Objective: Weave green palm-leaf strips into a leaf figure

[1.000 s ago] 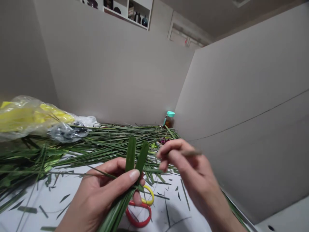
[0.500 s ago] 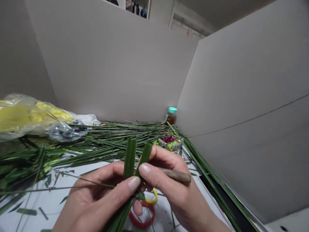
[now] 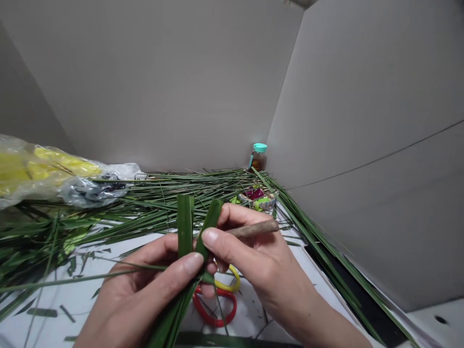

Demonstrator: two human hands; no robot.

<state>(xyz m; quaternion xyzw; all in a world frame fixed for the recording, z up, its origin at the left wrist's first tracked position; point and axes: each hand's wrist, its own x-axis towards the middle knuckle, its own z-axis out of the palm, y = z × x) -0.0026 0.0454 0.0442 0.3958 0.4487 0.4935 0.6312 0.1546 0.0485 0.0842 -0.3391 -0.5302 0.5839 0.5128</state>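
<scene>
My left hand (image 3: 152, 285) pinches a bundle of green leaf strips (image 3: 185, 227) between thumb and fingers; the strips rise above the thumb and run down below the palm. A thin stem also passes through its fingers toward the left. My right hand (image 3: 253, 256) grips a folded leaf strip (image 3: 212, 217) that leans to the right, its thumb pressed on it. A brown stick (image 3: 255, 228) lies across the right hand, its inner end hidden by the fingers. Below the hands are scissors with red and yellow handles (image 3: 232, 309), partly covered.
Long green leaves (image 3: 203, 186) are piled along the back of the white table (image 3: 119, 244). Plastic bags with yellow contents (image 3: 54, 164) sit at the left. A jar with a turquoise lid (image 3: 258, 157) stands in the back corner. More leaves run along the right edge.
The view has tilted down. My right hand has turned a little, and the brown stick now points slightly upward to the right. Both hands keep their hold on the strips.
</scene>
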